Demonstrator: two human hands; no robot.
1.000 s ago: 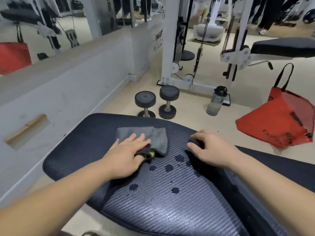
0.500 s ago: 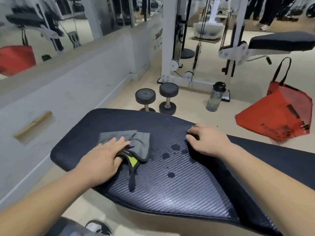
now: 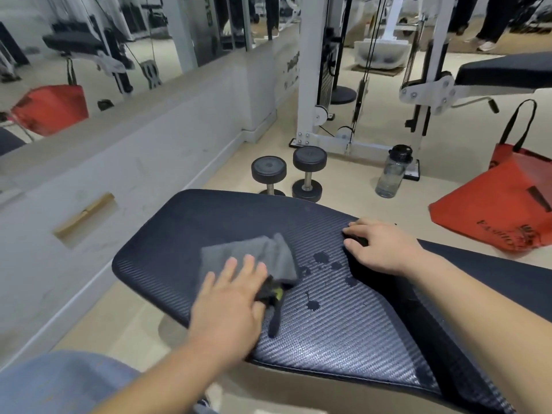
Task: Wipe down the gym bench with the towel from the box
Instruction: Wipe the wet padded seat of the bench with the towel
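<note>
Towel point(image 3: 248, 255), grey and folded, lies on the gym bench point(image 3: 343, 324) toward its wall-side end. It sits under the left hand point(image 3: 230, 303), whose straight fingers press flat on its near half; that hand is blurred. A dark strap with a yellow tag pokes out beside the thumb. Dark wet drops point(image 3: 321, 257) dot the pad just beside the towel, between the hands. The right hand point(image 3: 379, 249) holds the pad's far edge, fingers curled over it.
</note>
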